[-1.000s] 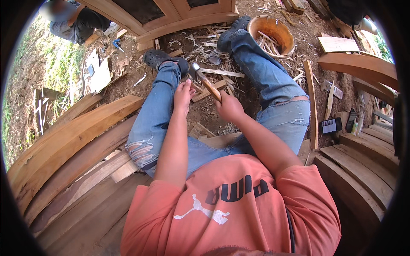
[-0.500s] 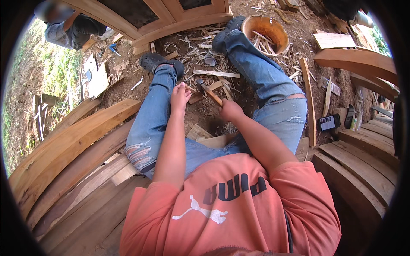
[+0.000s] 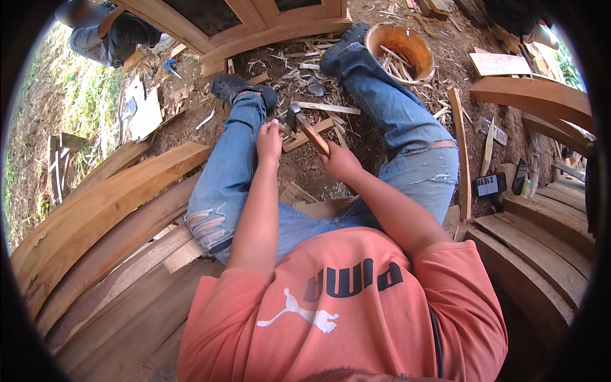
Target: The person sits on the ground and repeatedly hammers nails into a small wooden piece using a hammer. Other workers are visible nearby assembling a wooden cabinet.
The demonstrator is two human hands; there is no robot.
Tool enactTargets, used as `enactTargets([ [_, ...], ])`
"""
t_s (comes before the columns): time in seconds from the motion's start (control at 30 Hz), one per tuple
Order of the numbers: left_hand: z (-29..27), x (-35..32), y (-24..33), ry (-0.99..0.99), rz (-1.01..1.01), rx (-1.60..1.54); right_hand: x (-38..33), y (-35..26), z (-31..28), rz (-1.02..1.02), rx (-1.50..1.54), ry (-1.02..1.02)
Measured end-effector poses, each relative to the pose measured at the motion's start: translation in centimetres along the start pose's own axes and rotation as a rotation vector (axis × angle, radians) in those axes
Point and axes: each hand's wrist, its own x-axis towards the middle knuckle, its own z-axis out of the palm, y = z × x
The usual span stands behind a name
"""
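Note:
My right hand (image 3: pixel 340 162) is wrapped round the wooden handle of a hammer (image 3: pixel 313 136). Its dark metal head is raised near my left hand's fingertips. My left hand (image 3: pixel 270 141) is closed, thumb and fingers pinching a small strip of wood (image 3: pixel 284 129) that is partly hidden by the fingers and the hammer. Just beyond and below the hammer, a short wooden block (image 3: pixel 309 136) lies on the dirt between my legs. A longer pale stick (image 3: pixel 328 108) rests on the ground past it.
A wooden bucket (image 3: pixel 428 56) with offcuts stands by my right foot. A panelled wooden frame (image 3: pixel 273 39) is ahead. Curved boards (image 3: pixel 114 191) lie at left, more planks (image 3: pixel 541 239) at right. A phone (image 3: pixel 489 184) lies at right. Another person (image 3: pixel 114 41) sits far left.
The hammer and my right hand have shifted slightly left and up, the head now closer to my left fingers. My left hand stays nearly in place, still pinching the strip.

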Motion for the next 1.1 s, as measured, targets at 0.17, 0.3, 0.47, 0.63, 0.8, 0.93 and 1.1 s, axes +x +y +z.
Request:
enactTargets([
  [0.17, -0.7, 0.6, -0.6, -0.066, -0.052, 0.013, -1.3, -3.1, -2.6, -0.044, 0.023, 0.061],
  [0.3, -0.6, 0.9, -0.9, -0.069, -0.049, -0.036, -0.5, -1.1, -0.1, 0.041, -0.108, -0.072],
  [0.47, -1.3, 1.1, -0.7, -0.044, -0.091, -0.111, -0.4, -1.3, 0.2, -0.042, -0.035, 0.033],
  [0.63, -0.2, 0.2, -0.1, -0.047, -0.07, -0.025, -0.6, -1.2, 0.3, 0.006, -0.083, -0.019],
  [0.8, -0.7, 0.3, -0.3, -0.009, -0.093, -0.117, 1.4, 2.1, 1.9, 0.07, -0.088, -0.005],
  [0.93, -0.7, 0.4, -1.0, -0.007, -0.061, -0.126, 0.5, -1.3, -0.2, -0.046, 0.034, 0.106],
  [1.1, -0.5, 0.6, -0.8, 0.021, -0.064, -0.149, 0.8, -0.4, 1.6, -0.028, -0.013, 0.042],
])
